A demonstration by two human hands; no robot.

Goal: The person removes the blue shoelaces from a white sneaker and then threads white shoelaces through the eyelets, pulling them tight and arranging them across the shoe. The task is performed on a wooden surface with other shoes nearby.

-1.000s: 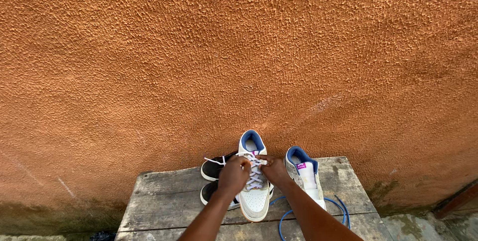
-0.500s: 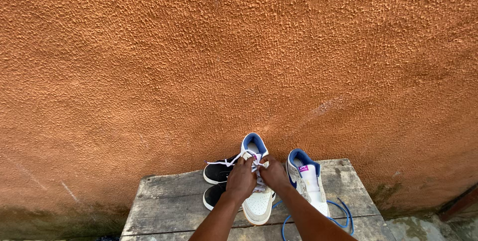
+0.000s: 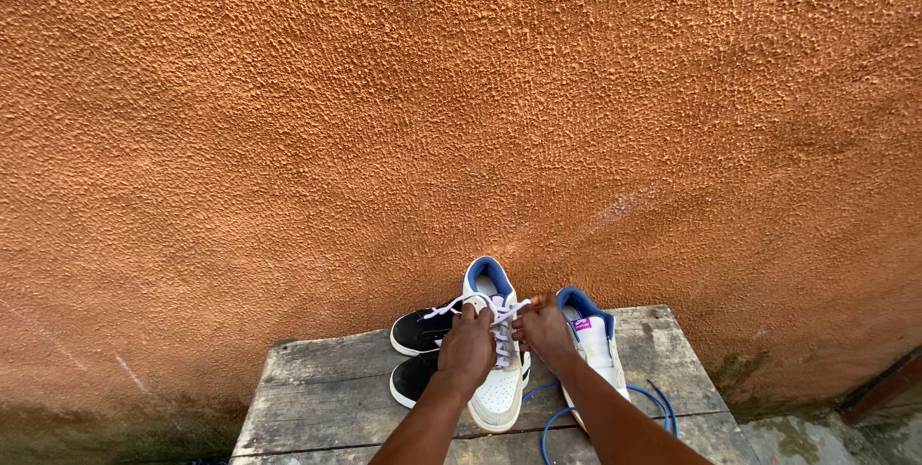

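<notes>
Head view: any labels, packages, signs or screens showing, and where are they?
Tongue label: small purple and pink rectangle on the tongue of the white and blue sneaker beside the right hand.
No packages, signs or screens in view.

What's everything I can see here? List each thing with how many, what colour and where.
white sneaker being laced: one, white and cream with blue lining, middle of the bench, toe toward the camera
second white sneaker: one, same colours with a pink tag, just right of the first
black shoes: two, black with white soles, left of the white sneakers, partly hidden
shoelace: one, white, pulled out leftward from the laced sneaker
cord: one, blue, looped on the bench's near right part
bench: one, weathered grey wood, against the wall
wall: one, rough orange plaster, fills most of the view
left hand: one, on the laces
right hand: one, pinching the laces
</notes>
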